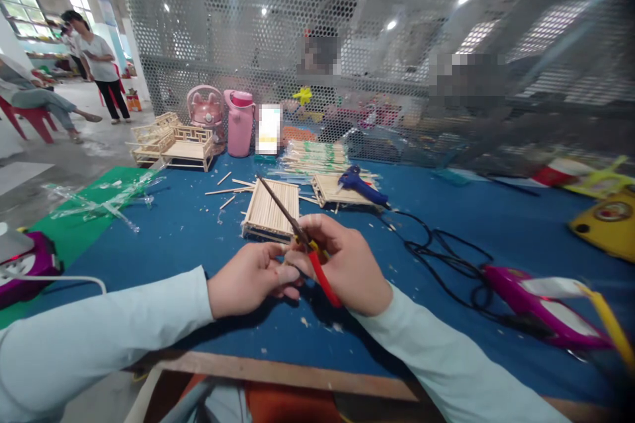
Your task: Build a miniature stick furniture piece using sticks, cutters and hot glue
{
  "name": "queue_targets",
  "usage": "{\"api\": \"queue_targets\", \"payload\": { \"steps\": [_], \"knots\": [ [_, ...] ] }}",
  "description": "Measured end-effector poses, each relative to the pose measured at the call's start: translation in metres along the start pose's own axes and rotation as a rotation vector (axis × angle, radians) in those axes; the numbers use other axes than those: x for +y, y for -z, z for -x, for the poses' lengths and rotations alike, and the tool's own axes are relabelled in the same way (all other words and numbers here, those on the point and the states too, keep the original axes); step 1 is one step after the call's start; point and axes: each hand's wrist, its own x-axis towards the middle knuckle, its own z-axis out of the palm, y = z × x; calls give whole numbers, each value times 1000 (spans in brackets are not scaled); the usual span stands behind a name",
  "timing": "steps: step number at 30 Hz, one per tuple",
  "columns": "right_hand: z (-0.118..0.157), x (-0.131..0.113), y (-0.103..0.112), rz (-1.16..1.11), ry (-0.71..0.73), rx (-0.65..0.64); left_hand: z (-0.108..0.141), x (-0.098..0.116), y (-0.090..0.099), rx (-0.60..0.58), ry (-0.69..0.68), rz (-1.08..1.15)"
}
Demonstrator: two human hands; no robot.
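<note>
We've got the scissors [301, 236] in our right hand [347, 264], fingers wrapped round the red-and-yellow handles, blades angled up and away to the left. Left hand [251, 281] is just beside it, fingertips bunched against the right's; can't tell whether we're pinching something small there. Slatted stick platform [272, 206] sits on the blue surface [169, 258] just beyond both hands; blades cross in front of it in our view, contact unclear. Loose sticks [229, 191] beyond left hand, near the platform. Past the right hand: second stick platform [325, 193] with a blue glue gun [364, 188] lying over it, black cable [426, 248] running off to the right. Farther out beyond both hands: stick bundles [315, 157]; pink bottle [241, 127] and stick furniture model [188, 151] beyond the left. Purple power strip [550, 310] well right of the right hand.
</note>
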Motion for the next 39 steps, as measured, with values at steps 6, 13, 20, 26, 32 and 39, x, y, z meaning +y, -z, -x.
{"api": "queue_targets", "payload": {
  "steps": [6,13,20,26,32,39],
  "knots": [
    [0,0,-1,-28,-40,0,1,4,0,16,44,-125],
    [1,-1,-4,-88,-64,-11,2,6,0,22,68,-110],
    [-5,1,24,-57,-115,35,-1,13,6,51,122,19],
    [7,-5,52,259,-59,-180,-3,19,9,97,75,25],
    [17,-10,46,322,-74,-182,-2,19,8,50,61,52],
    [5,-10,21,-14,-122,35,0,15,6,8,116,71]
  ]
}}
